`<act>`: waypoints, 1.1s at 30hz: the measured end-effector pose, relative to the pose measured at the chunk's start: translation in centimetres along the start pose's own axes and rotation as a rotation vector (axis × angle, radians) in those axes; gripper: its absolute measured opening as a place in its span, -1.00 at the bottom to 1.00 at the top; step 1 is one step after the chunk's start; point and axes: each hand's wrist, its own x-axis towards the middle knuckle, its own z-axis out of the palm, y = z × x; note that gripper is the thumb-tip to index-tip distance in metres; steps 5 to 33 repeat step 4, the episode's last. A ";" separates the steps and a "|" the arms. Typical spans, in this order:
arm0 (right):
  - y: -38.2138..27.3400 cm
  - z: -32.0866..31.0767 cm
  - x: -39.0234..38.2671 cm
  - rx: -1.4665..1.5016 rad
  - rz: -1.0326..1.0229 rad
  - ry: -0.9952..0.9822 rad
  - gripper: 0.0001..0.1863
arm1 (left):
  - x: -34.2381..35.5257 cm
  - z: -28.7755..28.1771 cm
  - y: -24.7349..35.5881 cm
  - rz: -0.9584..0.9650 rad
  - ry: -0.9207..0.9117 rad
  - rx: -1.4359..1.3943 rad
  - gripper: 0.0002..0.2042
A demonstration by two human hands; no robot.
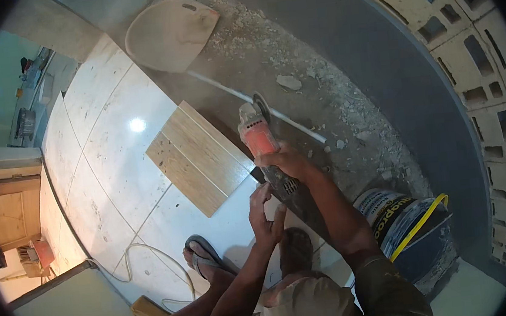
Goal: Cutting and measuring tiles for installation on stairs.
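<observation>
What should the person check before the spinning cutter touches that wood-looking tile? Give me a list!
1. Firm grip on the angle grinder: the right hand wraps its body, ok; the left hand is near the rear end, grip there cannot tell.
2. Wood-look tile lying flat on the pale floor: ok, though nothing clamps it.
3. Feet away from the disc: the foot in a sandal sits back from the tile, ok.
4. Toes covered: open sandal, not ok.
5. White cord away from the disc: it loops on the floor by the foot, ok.
6. Disc spinning or stopped: cannot tell.
</observation>
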 end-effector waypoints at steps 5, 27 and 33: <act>-0.5 -0.1 0.0 -0.038 -0.033 -0.032 -0.60 | 2.0 -0.3 -0.4 -0.322 0.118 -0.306 -0.48; -0.5 -0.1 0.0 -0.038 -0.033 -0.032 -0.60 | 2.0 -0.3 -0.4 -0.322 0.118 -0.306 -0.48; -0.5 -0.1 0.0 -0.038 -0.033 -0.032 -0.60 | 2.0 -0.3 -0.4 -0.322 0.118 -0.306 -0.48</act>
